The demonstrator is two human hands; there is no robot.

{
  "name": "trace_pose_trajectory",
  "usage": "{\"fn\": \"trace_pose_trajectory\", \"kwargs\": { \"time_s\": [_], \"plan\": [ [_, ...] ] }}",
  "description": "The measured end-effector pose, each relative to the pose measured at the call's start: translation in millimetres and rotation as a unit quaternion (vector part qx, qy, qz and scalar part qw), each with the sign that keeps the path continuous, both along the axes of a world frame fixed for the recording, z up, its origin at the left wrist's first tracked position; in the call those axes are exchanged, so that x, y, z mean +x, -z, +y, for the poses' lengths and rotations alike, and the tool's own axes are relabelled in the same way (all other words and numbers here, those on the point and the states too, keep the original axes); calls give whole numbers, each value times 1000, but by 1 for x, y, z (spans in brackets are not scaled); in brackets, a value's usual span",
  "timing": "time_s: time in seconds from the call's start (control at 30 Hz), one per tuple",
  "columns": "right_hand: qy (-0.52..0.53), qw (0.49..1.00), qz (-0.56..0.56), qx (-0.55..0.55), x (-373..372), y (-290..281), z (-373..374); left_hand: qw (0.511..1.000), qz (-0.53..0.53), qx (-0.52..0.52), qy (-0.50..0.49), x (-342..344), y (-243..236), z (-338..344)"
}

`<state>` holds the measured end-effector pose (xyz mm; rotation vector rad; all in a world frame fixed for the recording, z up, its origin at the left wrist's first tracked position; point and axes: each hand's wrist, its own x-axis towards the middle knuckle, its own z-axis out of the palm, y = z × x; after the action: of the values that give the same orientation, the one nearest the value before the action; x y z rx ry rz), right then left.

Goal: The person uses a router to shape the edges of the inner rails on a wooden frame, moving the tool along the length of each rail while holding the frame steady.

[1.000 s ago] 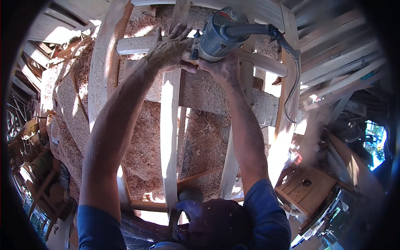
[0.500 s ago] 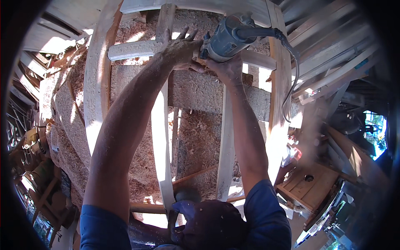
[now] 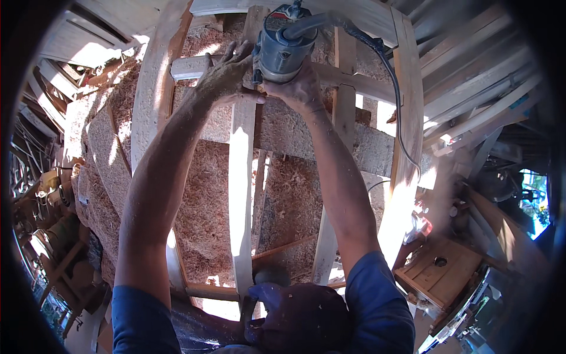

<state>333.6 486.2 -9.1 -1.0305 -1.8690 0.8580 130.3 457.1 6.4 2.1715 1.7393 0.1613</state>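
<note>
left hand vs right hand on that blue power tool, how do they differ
The left hand lies flat with fingers spread on the wooden crosspiece beside the blue power tool, touching its side; the right hand curls up under the tool's body and grips it. The left hand is in bright sun, the right hand more shaded. Both are bare, dusty, and reach forward over the wooden frame.
</note>
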Motion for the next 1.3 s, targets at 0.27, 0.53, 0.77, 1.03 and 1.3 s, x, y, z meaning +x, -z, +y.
{"fn": "trace_pose_trajectory", "kwargs": {
  "time_s": [0.27,0.53,0.77,1.03,1.3],
  "plan": [
    [-20,999,-30,-6,-14,-2,-1,999,16,1,-33,-13,-4,-17],
    [46,999,13,-19,-31,7,-7,998,23,-35,39,-28,-5,4],
    [40,997,-29,67,-31,-4,-9,998,43,13,43,-31,-5,4],
    [47,998,-25,-47,-18,18,0,997,49,-61,4,-14,-23,10],
    [55,998,-12,-27,3,8,-3,998,55,25,4,6,-2,11]
  ]
}}
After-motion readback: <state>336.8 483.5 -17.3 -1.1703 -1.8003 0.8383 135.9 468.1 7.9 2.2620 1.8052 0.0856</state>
